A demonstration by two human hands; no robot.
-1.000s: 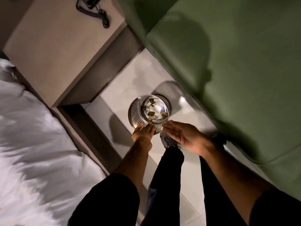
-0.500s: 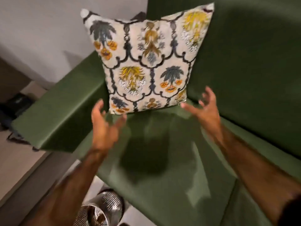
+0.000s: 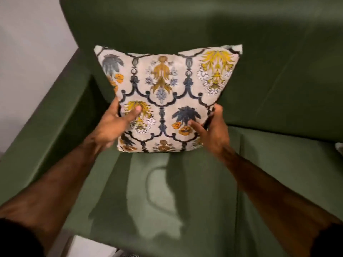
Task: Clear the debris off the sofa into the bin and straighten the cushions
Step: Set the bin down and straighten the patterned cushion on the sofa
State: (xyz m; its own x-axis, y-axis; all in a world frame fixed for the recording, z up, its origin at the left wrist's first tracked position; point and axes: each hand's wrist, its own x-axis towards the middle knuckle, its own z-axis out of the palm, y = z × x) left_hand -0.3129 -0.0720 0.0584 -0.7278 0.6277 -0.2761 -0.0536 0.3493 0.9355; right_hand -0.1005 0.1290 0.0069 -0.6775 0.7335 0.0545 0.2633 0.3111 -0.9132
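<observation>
A square cushion [image 3: 167,89] with a floral print in yellow, blue and orange stands upright against the back of the green sofa [image 3: 278,80], near the left armrest. My left hand [image 3: 115,125] grips its lower left edge, thumb pressed on the front. My right hand [image 3: 209,127] grips the lower right edge, thumb on the front too. The cushion's bottom edge rests on the seat. The bin is almost out of view, with only a sliver of metal mesh at the bottom edge.
The sofa's left armrest [image 3: 46,115] runs beside a pale wall [image 3: 27,43]. A small pale object [image 3: 339,147] peeks in at the right edge on the seat. A strip of light floor [image 3: 89,247] shows below the seat front.
A second ago both hands were over the metal bin on the floor. The view swung up to the sofa, the hands reached out open, and now both hold the cushion's lower edges.
</observation>
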